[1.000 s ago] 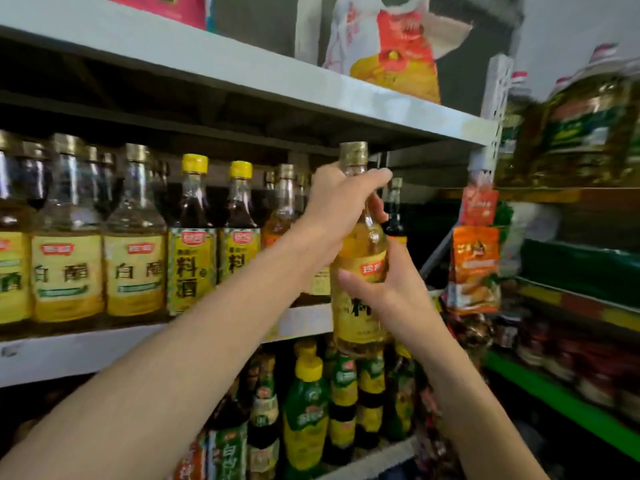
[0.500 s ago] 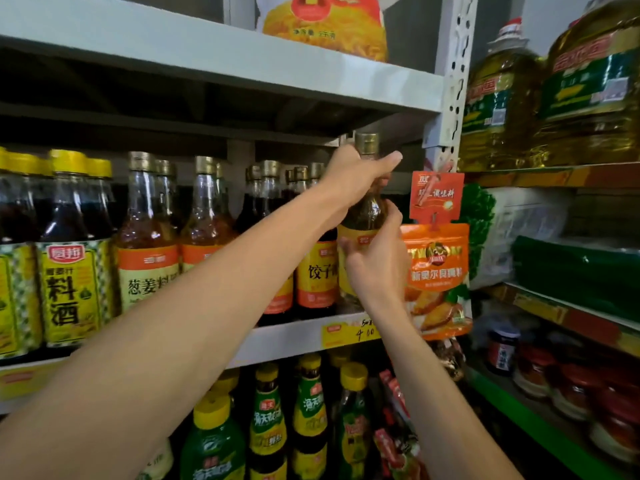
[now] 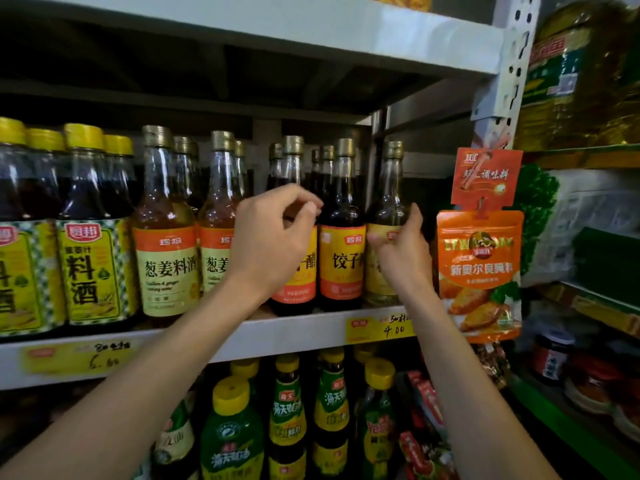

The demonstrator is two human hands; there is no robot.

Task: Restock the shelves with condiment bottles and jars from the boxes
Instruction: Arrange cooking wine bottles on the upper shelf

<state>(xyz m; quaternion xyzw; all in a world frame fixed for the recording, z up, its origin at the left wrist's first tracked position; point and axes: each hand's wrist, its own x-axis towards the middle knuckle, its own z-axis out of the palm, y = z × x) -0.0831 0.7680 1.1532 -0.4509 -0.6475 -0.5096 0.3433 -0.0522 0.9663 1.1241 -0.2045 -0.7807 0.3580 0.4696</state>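
One pale, gold-capped glass bottle [image 3: 391, 188] upright at right end of grey metal shelf [image 3: 294, 336], beside glossy orange pouch [image 3: 479, 261]; right hand [image 3: 400, 258] wrapped round its labelled body; left hand [image 3: 273, 244] curled, empty, before dark round-shouldered vinegar bottle [image 3: 341, 209].

Your left hand [image 3: 273, 237] covers most of the label on the dark bottle [image 3: 304, 271] behind it. Your right hand [image 3: 401, 254] hides much of the label of the pale bottle [image 3: 391, 202], and you cannot tell whether it grips the glass or only lies against it. To the right of that hand, the oil jugs [image 3: 581, 74] above and the jars [image 3: 554, 362] below are smeared. Far left of your left hand, the frame's edge cuts an end bottle [image 3: 14, 258]. The price tag [image 3: 76, 358] below there is too blurred to read.
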